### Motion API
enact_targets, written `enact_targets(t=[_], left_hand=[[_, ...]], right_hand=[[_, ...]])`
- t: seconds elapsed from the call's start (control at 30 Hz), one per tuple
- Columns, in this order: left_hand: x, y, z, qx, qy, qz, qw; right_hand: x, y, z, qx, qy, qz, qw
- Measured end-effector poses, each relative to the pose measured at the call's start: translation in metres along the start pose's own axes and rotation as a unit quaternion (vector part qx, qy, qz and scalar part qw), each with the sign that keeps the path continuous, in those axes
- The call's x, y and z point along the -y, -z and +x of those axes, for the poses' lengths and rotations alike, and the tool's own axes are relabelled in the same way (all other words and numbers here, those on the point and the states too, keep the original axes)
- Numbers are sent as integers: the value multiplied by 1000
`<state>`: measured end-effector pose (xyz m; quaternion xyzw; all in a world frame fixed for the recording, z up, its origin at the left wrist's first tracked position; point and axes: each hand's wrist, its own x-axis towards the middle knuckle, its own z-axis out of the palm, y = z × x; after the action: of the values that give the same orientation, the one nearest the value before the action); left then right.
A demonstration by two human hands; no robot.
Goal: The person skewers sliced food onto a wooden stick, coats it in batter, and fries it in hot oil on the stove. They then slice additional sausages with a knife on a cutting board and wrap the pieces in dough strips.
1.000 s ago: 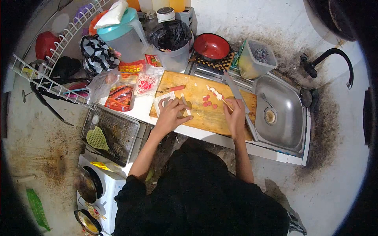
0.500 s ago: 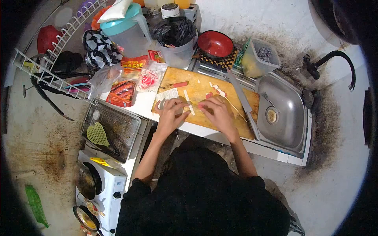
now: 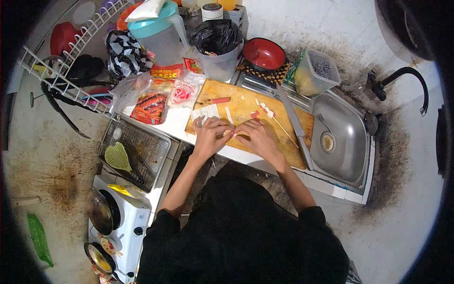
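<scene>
Counter (image 3: pixel 176 126) bears the board (image 3: pixel 242 108); over its near side, left hand (image 3: pixel 210 136) and right hand (image 3: pixel 260 140) pinch a small piece (image 3: pixel 234 134) between them, probably to steady it, while skewer (image 3: pixel 285 131) and knife (image 3: pixel 295 124) lie clear of the fingers

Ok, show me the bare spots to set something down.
Bare: the sink, right of its drain; on the board, a small patch between right hand and skewer. Crowded: left of the board, with packets, and along its far side, where bin and bowl stand.
</scene>
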<state>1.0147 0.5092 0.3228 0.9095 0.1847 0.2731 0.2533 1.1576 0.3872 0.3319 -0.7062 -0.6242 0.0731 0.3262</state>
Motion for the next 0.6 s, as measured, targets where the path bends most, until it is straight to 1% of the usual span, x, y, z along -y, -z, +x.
enact_targets(t=[0.07, 0.17, 0.3, 0.37, 0.4, 0.47, 0.6], left_hand=[[2, -1, 1, 8, -2, 4, 1000], [1, 1, 3, 14, -7, 12, 1000], [3, 1, 4, 18, 5, -5, 1000], [2, 3, 4, 29, 3, -7, 1000], [1, 3, 4, 29, 3, -8, 1000], [2, 4, 3, 38, -9, -3, 999], [2, 7, 3, 33, -26, 9, 999]], right_hand=[[1, 8, 0, 4, 44, -39, 998], [1, 14, 2, 29, 63, -46, 997], [-9, 9, 4, 30, 98, -57, 993], [-12, 10, 5, 10, 179, -116, 977], [-15, 10, 5, 10, 178, -116, 977], [-21, 7, 5, -8, 249, -164, 954], [-25, -1, 8, -37, 244, -148, 958]])
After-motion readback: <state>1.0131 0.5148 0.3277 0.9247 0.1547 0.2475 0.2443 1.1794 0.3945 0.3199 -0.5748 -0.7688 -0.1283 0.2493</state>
